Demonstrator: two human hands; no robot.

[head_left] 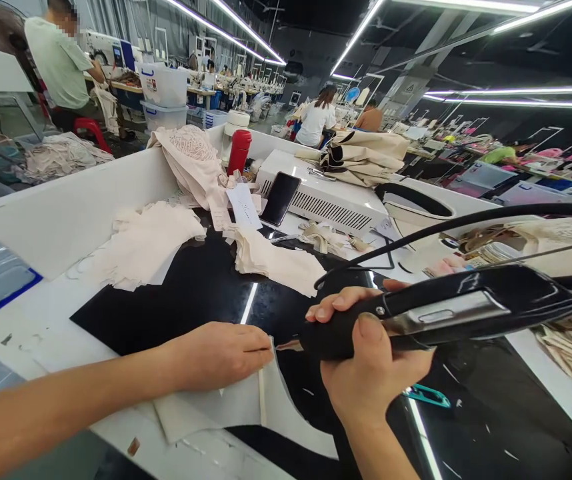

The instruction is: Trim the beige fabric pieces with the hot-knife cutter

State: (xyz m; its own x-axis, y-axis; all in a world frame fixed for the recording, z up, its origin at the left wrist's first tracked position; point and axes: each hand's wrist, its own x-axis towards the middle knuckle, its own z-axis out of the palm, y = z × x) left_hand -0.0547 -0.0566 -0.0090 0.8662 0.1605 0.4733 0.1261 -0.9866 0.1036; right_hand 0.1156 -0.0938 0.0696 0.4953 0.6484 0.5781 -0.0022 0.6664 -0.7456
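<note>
My left hand is closed, thumb and fingers pinching the edge of a pale fabric piece. A narrow cream strip runs down that piece from near the fingertips. In my right hand is a black corded hand tool with a metal plate on its side; its exact kind is unclear. The tool's narrow metal tip points left, close to my left fingertips and the fabric's edge. Whether it touches the fabric I cannot tell. Both hands are above a glossy black mat.
Stacked cream fabric pieces and a second stack lie beyond my hands. Behind them are a phone, a red bottle and a white vented box. A teal cutter lies right. The tool's cable arches rightward.
</note>
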